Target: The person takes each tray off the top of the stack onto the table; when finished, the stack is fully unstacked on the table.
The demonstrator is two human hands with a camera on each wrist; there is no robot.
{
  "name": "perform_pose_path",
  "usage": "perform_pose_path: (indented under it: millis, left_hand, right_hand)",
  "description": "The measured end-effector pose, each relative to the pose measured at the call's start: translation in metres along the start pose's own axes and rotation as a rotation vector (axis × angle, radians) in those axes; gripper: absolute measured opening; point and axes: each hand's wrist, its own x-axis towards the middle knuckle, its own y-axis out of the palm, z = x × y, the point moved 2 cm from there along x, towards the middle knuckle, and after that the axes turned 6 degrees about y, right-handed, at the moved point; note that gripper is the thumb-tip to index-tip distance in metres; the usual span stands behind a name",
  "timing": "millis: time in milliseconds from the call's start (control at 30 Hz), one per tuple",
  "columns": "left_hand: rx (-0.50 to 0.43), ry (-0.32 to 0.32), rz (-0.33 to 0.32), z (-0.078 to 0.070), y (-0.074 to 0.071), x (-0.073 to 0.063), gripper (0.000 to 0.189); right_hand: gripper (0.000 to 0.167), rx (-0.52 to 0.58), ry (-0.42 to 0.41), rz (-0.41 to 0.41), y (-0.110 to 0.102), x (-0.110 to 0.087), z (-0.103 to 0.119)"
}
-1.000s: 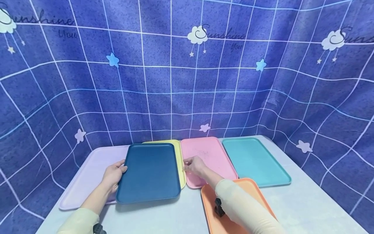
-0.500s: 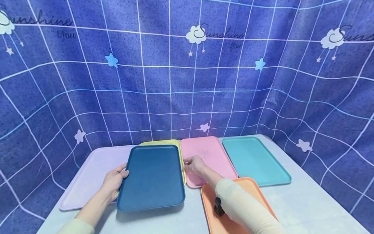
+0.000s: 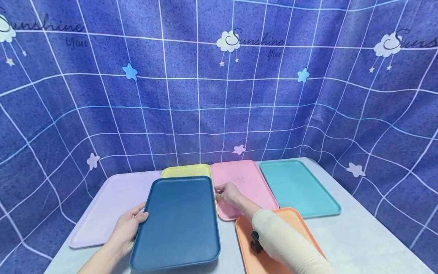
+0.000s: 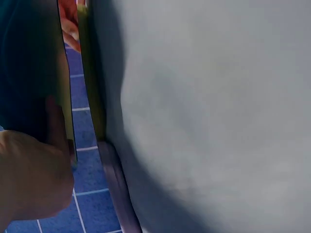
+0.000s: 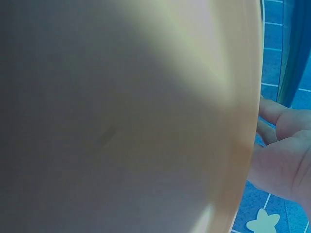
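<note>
My left hand (image 3: 126,227) grips the left edge of a dark blue tray (image 3: 178,222), thumb on top. The tray is raised, its front edge tipped towards me. Behind and partly under it in the head view lies a yellow tray (image 3: 186,171), mostly hidden. At the yellow tray's right rim, my right hand (image 3: 230,194) pinches the edge with curled fingers, above the left side of a pink tray (image 3: 251,190). In the left wrist view, the left hand (image 4: 36,174) has a finger stretched along the blue tray's underside.
A lilac tray (image 3: 114,205) lies at left, a teal tray (image 3: 301,188) at right. Beneath my right forearm is an orange tray (image 3: 247,232). All lie on a pale table (image 3: 356,239), with a blue grid-patterned curtain (image 3: 184,118) behind and at both sides.
The dark blue tray has come towards me with my left hand, uncovering more of the yellow tray's far end. My right hand has kept its place at the yellow rim.
</note>
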Motion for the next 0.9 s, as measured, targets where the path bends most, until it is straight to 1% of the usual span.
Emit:
perform_pose_path:
  millis: [133,200,300,367,433,500,600,667,733,800,833,900]
  left_hand:
    - [-0.043,-0.032,-0.01,0.002,0.004,-0.015,0.06]
    - [-0.054,-0.048,-0.026,0.003,0.008,-0.023,0.06]
    - [-0.061,-0.055,-0.044,0.006,0.013,-0.035,0.059]
    - [-0.053,-0.052,-0.056,0.008,0.016,-0.042,0.059]
    - [-0.029,-0.047,-0.058,0.01,0.018,-0.049,0.058]
    - [0.017,-0.045,-0.063,0.012,0.02,-0.054,0.058]
    - [0.118,-0.052,-0.066,0.014,0.021,-0.061,0.057]
    - [0.219,-0.05,-0.069,0.015,0.02,-0.064,0.058]
    - [0.27,-0.054,-0.07,0.018,0.02,-0.067,0.059]
    - [0.274,-0.059,-0.074,0.022,0.02,-0.07,0.06]
    - [0.259,-0.062,-0.056,0.024,0.02,-0.072,0.062]
    - [0.182,-0.076,-0.017,0.031,0.019,-0.075,0.066]
  right_hand:
    - [0.042,0.006,0.0,0.0,-0.001,-0.001,0.001]
    - [0.04,0.001,-0.004,-0.005,-0.001,-0.002,0.002]
    - [0.038,-0.01,-0.01,-0.014,-0.001,-0.001,0.002]
    - [0.041,-0.018,-0.018,-0.018,0.0,0.0,0.001]
    - [0.045,-0.006,-0.015,-0.016,0.001,0.002,-0.001]
    - [0.05,0.009,-0.008,-0.013,0.003,0.004,-0.004]
    - [0.055,0.041,0.008,-0.006,0.004,0.005,-0.006]
    - [0.056,0.048,0.009,-0.006,0.004,0.005,-0.006]
    - [0.056,0.058,0.013,0.001,0.004,0.004,-0.006]
    - [0.056,0.057,0.014,0.005,0.005,0.002,-0.005]
    - [0.053,0.047,0.008,0.004,0.005,0.001,-0.005]
    - [0.048,0.034,0.002,-0.001,0.005,0.0,-0.004]
